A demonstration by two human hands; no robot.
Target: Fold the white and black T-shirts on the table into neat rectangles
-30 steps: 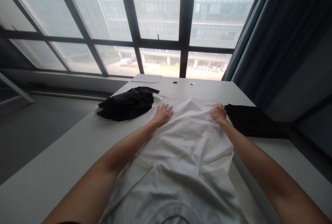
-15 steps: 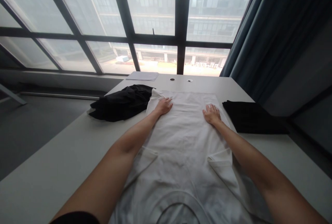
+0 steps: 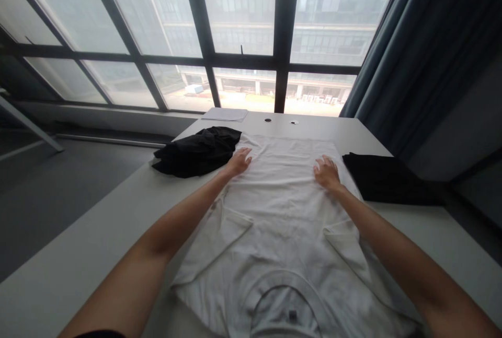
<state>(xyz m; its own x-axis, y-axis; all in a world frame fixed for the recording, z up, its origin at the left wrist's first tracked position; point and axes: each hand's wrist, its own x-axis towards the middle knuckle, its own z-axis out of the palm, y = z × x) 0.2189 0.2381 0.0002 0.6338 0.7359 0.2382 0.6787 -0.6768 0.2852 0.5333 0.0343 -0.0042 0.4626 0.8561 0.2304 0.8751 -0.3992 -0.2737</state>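
A white T-shirt lies spread on the white table, its collar toward me and its hem at the far end. My left hand rests flat on the shirt's left side near the hem, fingers stretched out. My right hand lies flat on the shirt's right side at about the same distance, fingers apart. Both hands press on the cloth and hold nothing.
A crumpled black garment lies left of the shirt, touching its far left corner. A folded black garment lies to the right. A paper sheet and two cable holes are at the table's far edge, below the window. A dark curtain hangs on the right.
The shirt's far end has been flattened and its hem now lies straight. Both hands have slid slightly back toward me and outward. More of the collar is in view.
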